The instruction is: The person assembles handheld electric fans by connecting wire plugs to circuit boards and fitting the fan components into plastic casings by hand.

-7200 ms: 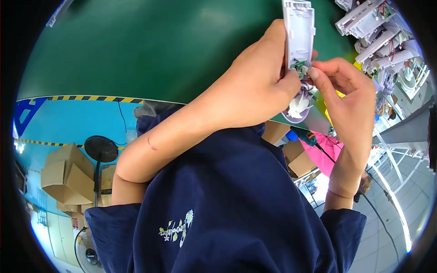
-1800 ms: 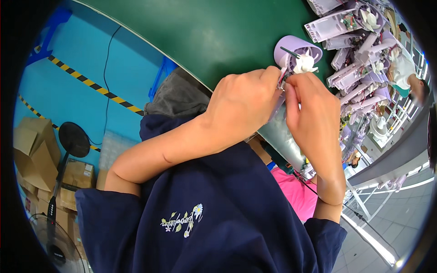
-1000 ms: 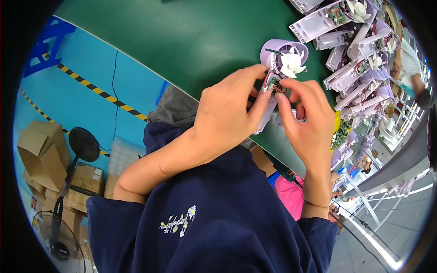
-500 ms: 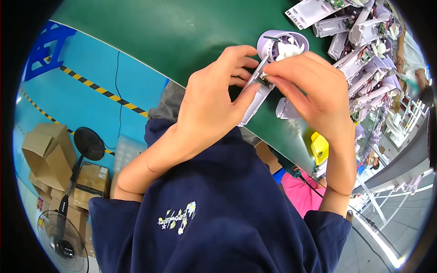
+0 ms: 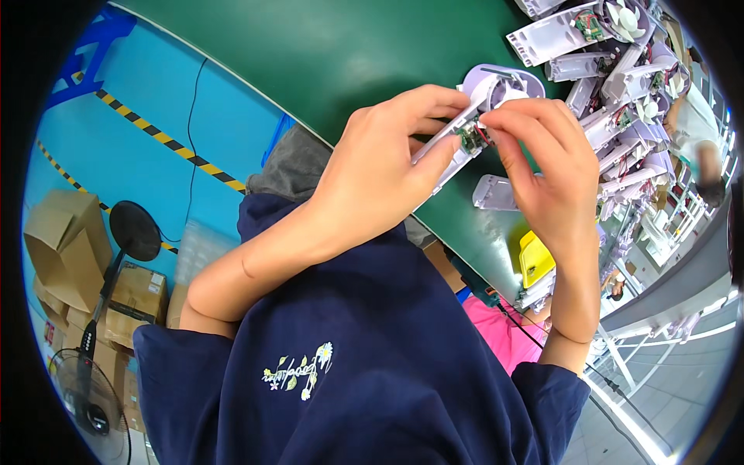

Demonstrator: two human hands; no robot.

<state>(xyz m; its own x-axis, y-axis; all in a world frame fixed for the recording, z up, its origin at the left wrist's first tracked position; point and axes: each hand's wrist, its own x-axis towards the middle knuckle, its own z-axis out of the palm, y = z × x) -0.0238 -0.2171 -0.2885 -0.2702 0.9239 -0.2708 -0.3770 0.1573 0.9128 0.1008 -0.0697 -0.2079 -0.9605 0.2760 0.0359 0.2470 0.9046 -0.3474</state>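
Observation:
A pale lilac handheld fan housing (image 5: 446, 180), a long half-shell handle with a round head (image 5: 535, 82), lies tilted just over the green table. My left hand (image 5: 380, 167) is closed round the handle, its thumb beside a small green circuit board (image 5: 470, 139) set in the shell. At the board's right side, the thumb and forefinger of my right hand (image 5: 554, 174) come together near a thin red wire. What sits between those fingertips is too small to make out. My right hand partly covers the white fan blades in the head.
Many similar fan housings (image 5: 620, 116) are heaped along the right of the green table (image 5: 325, 62). A loose lilac shell piece (image 5: 496, 192) and a yellow tray (image 5: 536, 260) lie near its front edge. Cardboard boxes (image 5: 70, 240) and a standing fan (image 5: 136, 231) are at left.
The fan housing and both hands have shifted to the right in the picture. My right fingertips have drawn back slightly from the board, so more of it and a red wire show.

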